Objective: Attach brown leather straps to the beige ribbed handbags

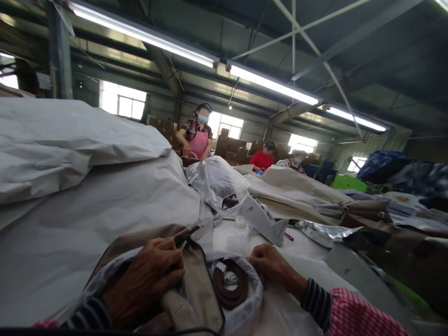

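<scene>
A beige bag (198,280) with a dark edge and a zip lies in front of me at the bottom centre, inside a translucent plastic bag (241,319). Over the beige bag's left part is my left hand (149,275), its fingers curled together; what they hold is hidden. Beside the beige bag, a brown strap (231,296) is coiled within the plastic, a metal clasp at its middle. My right hand (268,266) pinches the plastic bag's right rim, to the right of the coil.
Large white sheets (140,200) rise at the left. A white box (261,219) and a clear plastic bundle (219,179) lie beyond my hands. Silvery film (325,233) and brown bags (366,210) are at the right. Several people are farther back, one in a pink apron (200,143).
</scene>
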The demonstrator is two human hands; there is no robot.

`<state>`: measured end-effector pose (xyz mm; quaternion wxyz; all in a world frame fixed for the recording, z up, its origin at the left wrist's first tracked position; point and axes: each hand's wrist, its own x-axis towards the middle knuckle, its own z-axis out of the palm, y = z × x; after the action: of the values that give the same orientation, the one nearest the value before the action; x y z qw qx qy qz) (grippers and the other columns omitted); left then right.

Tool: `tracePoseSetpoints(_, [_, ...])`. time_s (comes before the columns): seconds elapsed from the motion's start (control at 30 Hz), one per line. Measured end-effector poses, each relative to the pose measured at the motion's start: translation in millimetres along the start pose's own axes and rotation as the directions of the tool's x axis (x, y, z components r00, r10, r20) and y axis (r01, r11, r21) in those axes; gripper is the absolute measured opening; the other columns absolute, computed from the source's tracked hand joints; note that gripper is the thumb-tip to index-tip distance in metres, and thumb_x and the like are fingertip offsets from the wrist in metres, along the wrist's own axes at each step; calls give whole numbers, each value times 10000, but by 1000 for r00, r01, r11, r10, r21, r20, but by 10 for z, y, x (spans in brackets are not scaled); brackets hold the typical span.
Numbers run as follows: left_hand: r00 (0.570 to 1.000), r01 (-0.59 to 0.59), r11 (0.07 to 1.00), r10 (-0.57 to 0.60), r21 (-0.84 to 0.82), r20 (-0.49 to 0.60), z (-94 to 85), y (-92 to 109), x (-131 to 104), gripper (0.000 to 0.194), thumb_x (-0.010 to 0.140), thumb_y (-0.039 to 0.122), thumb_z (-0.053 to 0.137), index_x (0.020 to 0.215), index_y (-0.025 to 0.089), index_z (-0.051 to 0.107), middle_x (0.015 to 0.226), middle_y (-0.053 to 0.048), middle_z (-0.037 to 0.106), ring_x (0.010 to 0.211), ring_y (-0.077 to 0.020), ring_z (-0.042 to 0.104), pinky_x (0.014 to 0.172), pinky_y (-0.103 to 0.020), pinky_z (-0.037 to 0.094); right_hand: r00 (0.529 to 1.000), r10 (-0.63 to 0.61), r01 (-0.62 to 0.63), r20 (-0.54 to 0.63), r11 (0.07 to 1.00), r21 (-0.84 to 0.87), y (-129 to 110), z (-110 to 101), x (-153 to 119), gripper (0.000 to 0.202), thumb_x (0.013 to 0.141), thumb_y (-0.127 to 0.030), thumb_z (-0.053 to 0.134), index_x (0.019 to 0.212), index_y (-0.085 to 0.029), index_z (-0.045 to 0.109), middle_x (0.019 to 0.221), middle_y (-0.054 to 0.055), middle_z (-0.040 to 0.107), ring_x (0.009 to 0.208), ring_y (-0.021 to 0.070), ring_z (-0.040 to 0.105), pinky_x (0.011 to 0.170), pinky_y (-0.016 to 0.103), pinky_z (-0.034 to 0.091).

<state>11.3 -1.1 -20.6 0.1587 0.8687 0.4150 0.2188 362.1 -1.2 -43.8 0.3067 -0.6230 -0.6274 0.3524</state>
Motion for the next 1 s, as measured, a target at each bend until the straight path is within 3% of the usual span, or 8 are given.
tracePoseSetpoints(0.1, [1000,14,999,-13,-52,15,-73,-10,-10,277,957,369,496,768,204,614,941,-44,653,954,-241,597,929,-401,417,990,-87,75,-114,992,-103,22,34,24,145,706,-312,743,640,-188,708,657,37,706,633,196,638,561,278,431])
tracePoseSetpoints(0.33, [992,126,959,-119,-255,44,-259,-64,26,195,813,337,587,747,176,675,865,-25,635,849,-211,603,768,-309,436,970,-127,56,-208,948,-314,57,54,17,167,748,-346,680,636,-222,681,736,70,738,757,253,667,646,330,455])
tracePoseSetpoints(0.43, [980,197,905,-166,-377,113,-371,-116,120,215,727,382,627,719,168,651,749,-7,598,756,-194,556,692,-295,414,957,-175,78,-233,925,-373,92,58,5,166,746,-320,650,606,-233,626,663,53,701,699,238,654,615,317,446])
tracePoseSetpoints(0.57, [970,219,908,-165,-357,177,-595,-197,245,341,685,503,654,701,162,661,665,2,576,696,-186,517,661,-293,389,982,-130,98,-134,970,-221,65,52,-17,193,748,-320,614,598,-204,578,541,11,617,505,167,586,510,265,412])
tracePoseSetpoints(0.67, [966,225,927,-172,-299,195,-658,-215,274,401,692,564,677,710,163,667,683,-6,594,716,-203,541,677,-302,402,994,-68,61,-80,995,-84,-1,25,-71,196,722,-323,648,599,-186,581,514,3,597,451,132,535,463,240,378])
tracePoseSetpoints(0.83, [977,120,990,-103,-80,187,-441,-174,185,395,845,549,604,814,172,718,847,-45,663,839,-241,609,772,-329,439,1000,-10,9,6,999,46,-95,-102,-268,272,751,-360,705,598,-167,591,536,-6,597,457,85,464,460,219,336])
tracePoseSetpoints(0.9, [983,47,998,-52,33,178,-356,-174,125,404,907,541,544,850,186,729,931,-61,669,877,-245,625,817,-341,450,993,-1,-8,114,997,76,-137,-194,-408,279,753,-362,726,606,-162,599,540,-13,590,453,77,447,448,216,313])
tracePoseSetpoints(1.0, [982,-36,997,23,68,186,-305,-208,69,434,971,546,480,871,201,723,954,-50,660,886,-226,624,851,-333,455,948,7,-29,317,997,67,-169,-358,-637,244,747,-329,734,625,-161,606,547,-21,587,461,79,460,448,212,315])
